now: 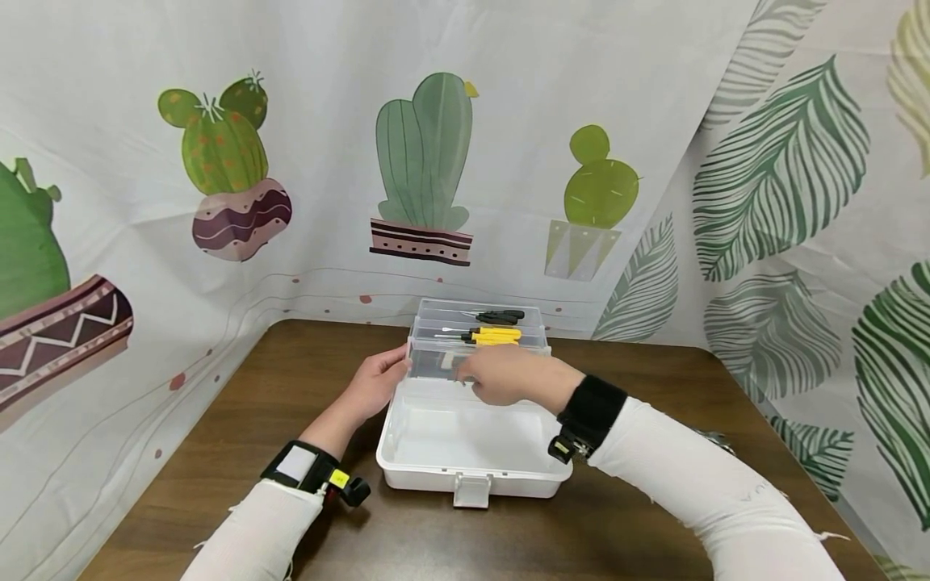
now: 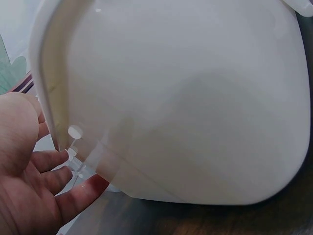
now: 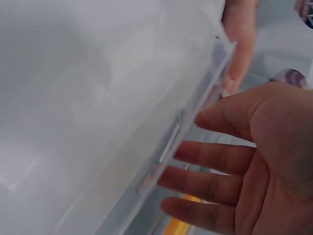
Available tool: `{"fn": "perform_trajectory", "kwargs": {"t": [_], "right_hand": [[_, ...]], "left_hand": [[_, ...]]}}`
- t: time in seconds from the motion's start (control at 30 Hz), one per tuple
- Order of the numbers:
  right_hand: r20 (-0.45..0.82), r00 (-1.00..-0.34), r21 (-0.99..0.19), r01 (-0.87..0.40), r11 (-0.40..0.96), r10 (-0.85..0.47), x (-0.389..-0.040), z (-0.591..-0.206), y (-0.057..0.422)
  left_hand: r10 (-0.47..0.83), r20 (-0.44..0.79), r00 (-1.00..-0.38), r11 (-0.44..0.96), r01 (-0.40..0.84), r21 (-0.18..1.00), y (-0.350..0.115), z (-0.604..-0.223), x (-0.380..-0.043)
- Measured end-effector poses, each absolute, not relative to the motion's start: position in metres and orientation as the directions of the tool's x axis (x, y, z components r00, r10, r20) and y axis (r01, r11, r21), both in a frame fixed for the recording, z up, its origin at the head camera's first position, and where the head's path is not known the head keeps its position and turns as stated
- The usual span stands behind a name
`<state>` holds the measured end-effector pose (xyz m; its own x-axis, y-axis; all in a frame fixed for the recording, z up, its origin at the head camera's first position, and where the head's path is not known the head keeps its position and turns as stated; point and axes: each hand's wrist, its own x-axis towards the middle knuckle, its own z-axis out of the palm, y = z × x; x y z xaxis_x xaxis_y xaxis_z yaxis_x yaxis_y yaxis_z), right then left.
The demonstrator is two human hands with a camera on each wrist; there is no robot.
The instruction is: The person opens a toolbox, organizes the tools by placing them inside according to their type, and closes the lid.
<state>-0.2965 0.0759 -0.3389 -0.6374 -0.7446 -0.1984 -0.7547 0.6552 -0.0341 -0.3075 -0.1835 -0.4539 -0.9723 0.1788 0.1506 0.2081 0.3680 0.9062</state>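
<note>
A white plastic toolbox [image 1: 472, 480] stands with its bottom part bare and its clear tiered trays [image 1: 483, 307] raised at the back. My left hand [image 1: 372, 386] holds the left end of the lowest tray; the left wrist view has its fingers [image 2: 83, 196] at the plastic edge beside the white box wall. My right hand [image 1: 508, 374] reaches over the lowest tray from the front. In the right wrist view its fingers [image 3: 210, 156] extend loosely at the tray rim. Small pale pieces [image 1: 446, 360] lie in that tray, left of the right hand.
Yellow-handled screwdrivers [image 1: 497, 334] lie in the middle tray, black-handled tools [image 1: 501, 315] in the top one. The white latch [image 1: 472, 491] hangs at the box front. Metal tools [image 1: 715, 438] show past the right sleeve on the wooden table [image 1: 312, 355]. A printed cloth hangs behind.
</note>
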Motion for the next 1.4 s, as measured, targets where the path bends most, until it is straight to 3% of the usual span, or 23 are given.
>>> {"fn": "perform_trajectory", "kwargs": {"t": [0.13,0.27,0.5,0.67,0.83,1.13,1.4], "right_hand": [[-0.093,-0.589,-0.13,-0.792,0.596,-0.803,-0.287,-0.328,0.099],[0.073,-0.583,-0.16,-0.808,0.567,-0.809,-0.28,-0.319,0.132],[0.223,-0.734,-0.264,-0.679,0.685,-0.642,-0.284,-0.326,0.205],[0.176,-0.856,-0.338,-0.516,0.787,-0.486,-0.291,-0.349,0.259],[0.053,-0.926,-0.402,-0.362,0.841,-0.374,-0.294,-0.377,0.303],[-0.067,-0.98,-0.427,-0.143,0.893,-0.189,-0.307,-0.425,0.353],[-0.047,-0.99,-0.405,-0.101,0.909,-0.131,-0.311,-0.446,0.355]], "left_hand": [[0.18,0.157,-0.971,0.36,0.214,0.908,-0.184,-0.454,-0.307],[0.188,0.163,-0.969,0.347,0.221,0.912,-0.183,-0.453,-0.306],[0.185,0.184,-0.965,0.347,0.24,0.907,-0.182,-0.453,-0.307],[0.184,0.186,-0.965,0.337,0.24,0.91,-0.181,-0.453,-0.309],[0.193,0.193,-0.962,0.317,0.247,0.916,-0.181,-0.454,-0.31],[0.193,0.195,-0.962,0.311,0.248,0.917,-0.183,-0.455,-0.311],[0.2,0.201,-0.959,0.298,0.255,0.92,-0.183,-0.456,-0.31]]}}
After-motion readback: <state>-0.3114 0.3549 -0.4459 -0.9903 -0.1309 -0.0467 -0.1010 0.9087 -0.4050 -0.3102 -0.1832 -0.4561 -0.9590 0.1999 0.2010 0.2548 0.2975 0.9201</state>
